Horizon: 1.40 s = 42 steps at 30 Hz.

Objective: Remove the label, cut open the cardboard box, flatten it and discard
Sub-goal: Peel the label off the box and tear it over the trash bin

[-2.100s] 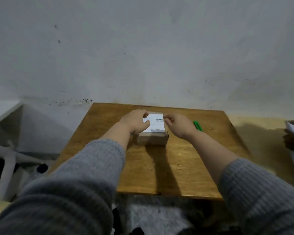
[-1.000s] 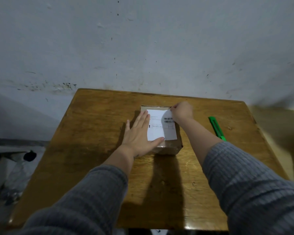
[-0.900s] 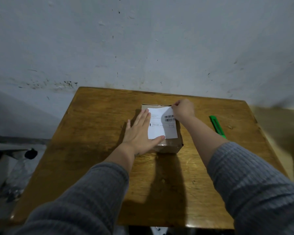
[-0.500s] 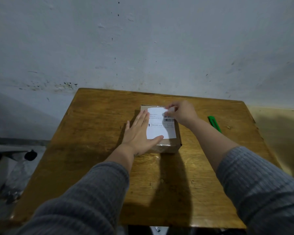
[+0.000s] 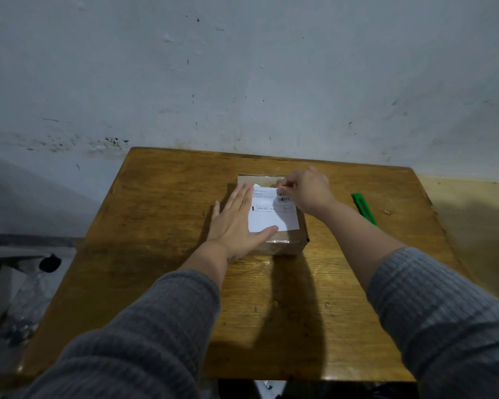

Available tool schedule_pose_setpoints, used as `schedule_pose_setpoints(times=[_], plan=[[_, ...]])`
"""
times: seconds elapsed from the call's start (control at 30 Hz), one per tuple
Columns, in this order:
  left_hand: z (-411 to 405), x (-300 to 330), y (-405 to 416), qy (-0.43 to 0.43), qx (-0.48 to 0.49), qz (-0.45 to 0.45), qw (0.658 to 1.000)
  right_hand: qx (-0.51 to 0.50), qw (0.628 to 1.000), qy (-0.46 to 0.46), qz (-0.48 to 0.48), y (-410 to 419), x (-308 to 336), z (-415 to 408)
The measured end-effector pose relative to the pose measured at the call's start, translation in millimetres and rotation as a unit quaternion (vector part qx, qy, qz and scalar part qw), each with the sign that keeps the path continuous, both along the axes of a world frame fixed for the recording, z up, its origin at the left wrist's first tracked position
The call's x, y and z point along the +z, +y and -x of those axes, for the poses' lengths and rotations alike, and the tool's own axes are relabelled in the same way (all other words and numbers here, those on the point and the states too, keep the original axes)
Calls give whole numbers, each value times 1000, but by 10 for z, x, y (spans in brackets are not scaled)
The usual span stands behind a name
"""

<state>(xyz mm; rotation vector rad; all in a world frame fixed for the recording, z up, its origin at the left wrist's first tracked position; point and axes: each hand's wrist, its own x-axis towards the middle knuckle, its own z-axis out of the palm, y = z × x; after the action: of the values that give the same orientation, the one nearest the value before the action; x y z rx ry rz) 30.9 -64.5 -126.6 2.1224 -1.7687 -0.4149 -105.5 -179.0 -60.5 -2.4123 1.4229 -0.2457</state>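
- The wooden bench (image 5: 162,283) in front of me is honey-brown, worn and scratched, and its far edge sits against a pale wall (image 5: 242,67) marked with dark specks and scuffs.
- Left of the bench the floor is grey and cluttered with blurred shapes I cannot make out.
- The cardboard box (image 5: 288,244) sits on the bench towards its far middle, closed, flaps shut; what is inside it I cannot tell.
- A white shipping label (image 5: 271,217) with a barcode lies on the box's top face.
- My left hand (image 5: 236,223) is spread flat, fingers straight, pressing on the left part of the box top, thumb lying over the label's near edge.
- My right hand (image 5: 308,191) has its fingers curled, pinching the label's far right corner, which is lifted off the cardboard.
- A green box cutter (image 5: 363,207) lies on the bench to the right of the box, partly hidden by my right forearm.
- Both my sleeves are grey ribbed knit.
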Motion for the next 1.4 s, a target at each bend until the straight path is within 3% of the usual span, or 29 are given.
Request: schedule_pose_setpoints(times=[0.3,0.53,0.63,0.7,0.77,0.87,1.03,1.23,1.33,1.4], plan=[[9,74,34,7,-4,-8,1000,15,991,-26,-133,69,399,22],[5,113,25,13,-9,-25,1000,-56,981,-149,-109,-51,799,335],[12,243,-22,88,40,68,993,-73,978,-161,-111,-1,731,381],[23,377,-97,78,50,186,978,-78,975,-172,-115,55,685,392],[65,516,-176,53,13,247,968,-80,970,-191,-126,109,668,400],[163,650,-241,61,-22,258,964,-69,960,-226,-150,187,706,416],[327,776,-240,167,-1,232,958,-54,949,-249,-184,261,783,539],[623,991,-111,260,26,165,951,-75,948,-269,-153,382,747,894],[872,1044,-2,242,10,129,962,-50,987,-148,-26,494,669,1143],[1071,1051,105,223,-3,113,968,5,995,-94,36,636,664,1305]])
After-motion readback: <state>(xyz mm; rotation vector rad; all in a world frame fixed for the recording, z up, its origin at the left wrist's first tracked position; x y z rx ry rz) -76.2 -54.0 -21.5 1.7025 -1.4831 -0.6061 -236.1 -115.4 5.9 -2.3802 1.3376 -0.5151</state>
